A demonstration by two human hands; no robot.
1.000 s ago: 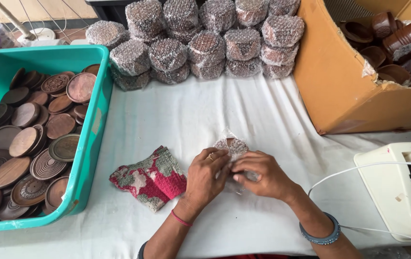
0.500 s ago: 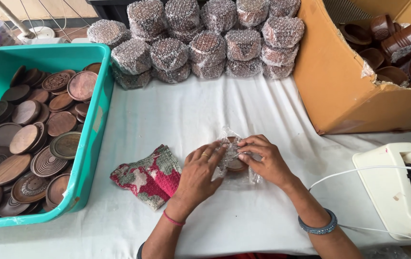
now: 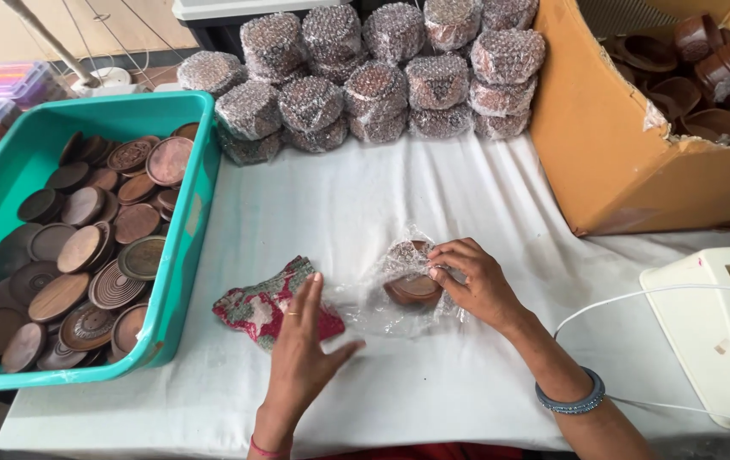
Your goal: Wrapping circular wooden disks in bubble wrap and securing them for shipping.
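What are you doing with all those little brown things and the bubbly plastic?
A person is wrapping small brown round pieces in clear bubble wrap on a white cloth-covered table. The right hand pinches the wrap over them, while the left hand lies flat beside a red and green patterned cloth. A teal plastic tub holds unwrapped brown discs, and finished bubble-wrapped bundles are stacked at the back.

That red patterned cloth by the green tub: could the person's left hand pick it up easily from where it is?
Probably yes. The left hand already lies open right over the red patterned cloth, holding nothing, with nothing between them; the right hand pinches the bubble-wrapped brown piece.
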